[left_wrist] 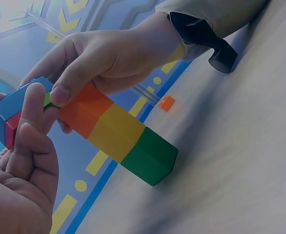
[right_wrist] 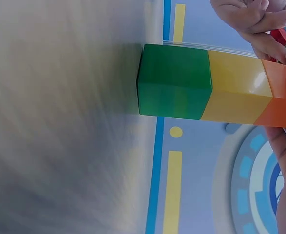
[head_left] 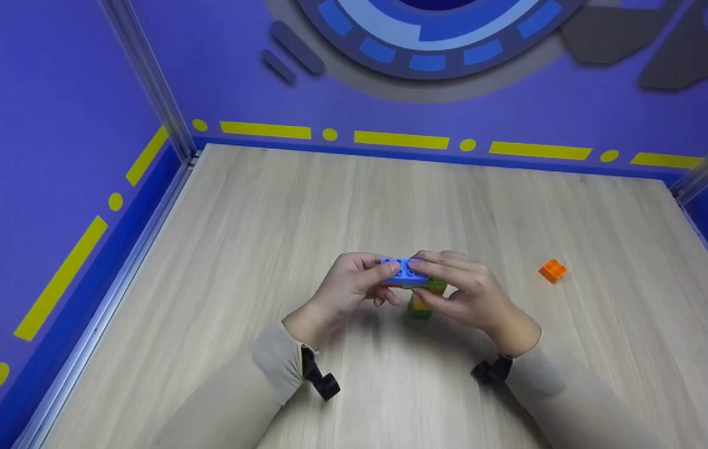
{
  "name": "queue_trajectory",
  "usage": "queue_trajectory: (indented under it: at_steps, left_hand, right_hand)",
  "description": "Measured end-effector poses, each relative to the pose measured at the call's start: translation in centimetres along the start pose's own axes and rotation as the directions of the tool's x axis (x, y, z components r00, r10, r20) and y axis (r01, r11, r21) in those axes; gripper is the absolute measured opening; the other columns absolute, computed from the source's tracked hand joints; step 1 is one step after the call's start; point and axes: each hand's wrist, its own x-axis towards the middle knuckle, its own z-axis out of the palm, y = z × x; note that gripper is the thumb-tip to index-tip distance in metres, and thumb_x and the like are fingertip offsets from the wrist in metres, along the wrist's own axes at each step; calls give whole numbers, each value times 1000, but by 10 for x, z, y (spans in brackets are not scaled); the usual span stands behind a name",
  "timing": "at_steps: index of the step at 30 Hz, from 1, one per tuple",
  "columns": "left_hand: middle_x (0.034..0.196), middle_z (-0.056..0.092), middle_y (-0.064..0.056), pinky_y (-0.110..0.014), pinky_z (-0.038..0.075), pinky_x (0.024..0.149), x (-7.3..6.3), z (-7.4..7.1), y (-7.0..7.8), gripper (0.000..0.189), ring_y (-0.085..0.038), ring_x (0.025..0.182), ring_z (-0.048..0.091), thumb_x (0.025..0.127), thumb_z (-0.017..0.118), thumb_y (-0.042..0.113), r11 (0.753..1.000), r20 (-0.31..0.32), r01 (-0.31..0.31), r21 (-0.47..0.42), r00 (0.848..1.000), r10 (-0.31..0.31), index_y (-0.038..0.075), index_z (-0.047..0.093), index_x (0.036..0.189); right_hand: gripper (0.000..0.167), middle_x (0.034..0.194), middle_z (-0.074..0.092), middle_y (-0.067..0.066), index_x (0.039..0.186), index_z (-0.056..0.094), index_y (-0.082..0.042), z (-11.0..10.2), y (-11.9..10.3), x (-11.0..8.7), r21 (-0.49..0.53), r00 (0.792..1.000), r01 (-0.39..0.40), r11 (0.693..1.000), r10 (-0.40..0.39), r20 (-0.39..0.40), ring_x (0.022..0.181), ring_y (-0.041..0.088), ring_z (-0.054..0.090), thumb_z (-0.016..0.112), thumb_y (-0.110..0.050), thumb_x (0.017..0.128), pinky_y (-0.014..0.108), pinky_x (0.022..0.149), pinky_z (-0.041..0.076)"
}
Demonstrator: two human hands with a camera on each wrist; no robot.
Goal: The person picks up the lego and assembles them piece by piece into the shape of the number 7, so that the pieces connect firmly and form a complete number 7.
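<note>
A tower of toy building bricks is between both hands. From its base up it has a dark green brick (right_wrist: 174, 83), a yellow brick (right_wrist: 238, 87) and an orange brick (left_wrist: 86, 112). Above them are a light green brick (head_left: 437, 285), a red brick (left_wrist: 11, 130) and, topmost, a long blue brick (head_left: 405, 279). My left hand (head_left: 351, 280) pinches the blue brick's left end, thumb on its studs. The right hand (head_left: 466, 287) holds the other end, fingers over the blue brick and thumb lower against the stack. Whether the base touches the table cannot be told.
A loose orange brick (head_left: 553, 270) lies on the wooden table (head_left: 291, 206), right of the hands. Blue-purple panels (head_left: 223, 75) with yellow markings wall the table at the back and sides. Black wrist straps (head_left: 321, 377) sit over the sleeves.
</note>
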Motion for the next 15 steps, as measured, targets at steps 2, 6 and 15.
queue_trajectory:
  at_steps: [2, 6, 15]
  left_hand:
    - [88, 85, 6, -20, 51, 61, 0, 2, 1, 29, -6, 65, 78, 113, 65, 15, 1000, -18, 13, -8, 1000, -13, -9, 76, 126]
    - [85, 84, 6, -21, 50, 59, 0, 3, 3, 21, -6, 61, 75, 112, 68, 15, 999, -49, 30, -30, 998, -32, -1, 76, 122]
    - [80, 84, 2, -22, 53, 60, -1, -2, 4, 41, -8, 58, 74, 111, 72, 13, 999, -73, 26, -30, 997, -28, 5, 64, 150]
  right_hand:
    - [33, 122, 85, 21, 134, 81, -1, -1, -1, 1, -3, 1000, 5, 1000, -5, -8, 99, 33, 84, 80, -22, 107, 24, 101, 64]
    - [34, 120, 86, 20, 134, 81, -2, -2, -2, 3, -25, 1000, -2, 1000, 2, -8, 95, 31, 84, 82, -20, 105, 28, 95, 67]
    - [56, 131, 82, 13, 141, 78, -9, -4, -11, 0, -54, 984, -150, 987, 154, 85, 116, 31, 82, 97, -8, 89, 22, 113, 58]
